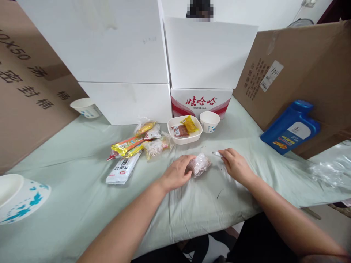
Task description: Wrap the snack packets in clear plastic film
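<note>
My left hand [178, 171] is closed around the left side of a clear plastic-wrapped bundle [200, 165] that rests on the tablecloth; its contents are hard to make out. To the right of it, my right hand [236, 164] pinches a small white strip [217, 153] between thumb and fingers, held apart from the bundle. Just beyond both hands stands a white tray [170, 138] with a yellow packet [190, 125] and a reddish-brown packet [180, 130] inside. Left of the tray lies a pile of snack packets [128, 146], with a white packet [123, 170] at its near end.
A paper bowl [210, 120] stands beside the tray, and others sit at left [16, 199]. White boxes [137, 102] wall off the back. Cardboard boxes [296, 69] flank the sides. A blue bottle [292, 128] leans at right near crumpled clear plastic [333, 170]. A person's head shows behind.
</note>
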Tool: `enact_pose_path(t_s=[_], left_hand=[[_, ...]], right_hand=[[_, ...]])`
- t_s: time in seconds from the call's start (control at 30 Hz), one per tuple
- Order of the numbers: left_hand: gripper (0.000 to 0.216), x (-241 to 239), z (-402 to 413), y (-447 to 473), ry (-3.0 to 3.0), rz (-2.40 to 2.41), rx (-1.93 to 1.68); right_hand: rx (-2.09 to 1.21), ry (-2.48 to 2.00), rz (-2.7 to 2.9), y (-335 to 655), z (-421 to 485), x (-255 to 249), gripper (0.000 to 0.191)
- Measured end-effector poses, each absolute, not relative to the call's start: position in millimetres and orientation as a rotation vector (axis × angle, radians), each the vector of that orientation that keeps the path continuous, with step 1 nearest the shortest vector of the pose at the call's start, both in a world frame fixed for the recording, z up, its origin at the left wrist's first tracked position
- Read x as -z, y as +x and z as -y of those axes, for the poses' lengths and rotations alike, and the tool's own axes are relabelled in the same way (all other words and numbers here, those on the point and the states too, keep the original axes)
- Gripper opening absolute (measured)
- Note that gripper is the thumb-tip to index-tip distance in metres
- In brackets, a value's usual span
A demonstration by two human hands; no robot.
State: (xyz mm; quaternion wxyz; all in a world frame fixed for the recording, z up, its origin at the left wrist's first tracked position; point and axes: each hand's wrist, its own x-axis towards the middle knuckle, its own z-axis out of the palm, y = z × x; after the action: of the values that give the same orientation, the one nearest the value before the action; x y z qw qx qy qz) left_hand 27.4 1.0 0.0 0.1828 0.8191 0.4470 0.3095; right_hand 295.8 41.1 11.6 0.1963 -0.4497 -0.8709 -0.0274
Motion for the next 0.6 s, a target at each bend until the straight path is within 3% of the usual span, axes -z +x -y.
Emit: enact_pose_path(t_s=[0.17,0.43,0.53,0.6], left_hand=[[0.064,0,0,28,2.23,-1.287,-0.873],[0.056,5,-3,26,2.188,-1.323,-0.806],[0.044,0,-2,27,2.218,-1.302,-0.79],[0.047,-3,-1,29,2.239,-1.286,-0.776]], right_hand=[[0.103,-0.902,2.688,259,-29,-28,0.039],[0.128,-1.554,2.45,306,-65,-7,0.037],[-0.062,-1.264,2.45,296,-61,1,0.058],[-0.243,-0.969,2.479,282,-51,0,0.073]])
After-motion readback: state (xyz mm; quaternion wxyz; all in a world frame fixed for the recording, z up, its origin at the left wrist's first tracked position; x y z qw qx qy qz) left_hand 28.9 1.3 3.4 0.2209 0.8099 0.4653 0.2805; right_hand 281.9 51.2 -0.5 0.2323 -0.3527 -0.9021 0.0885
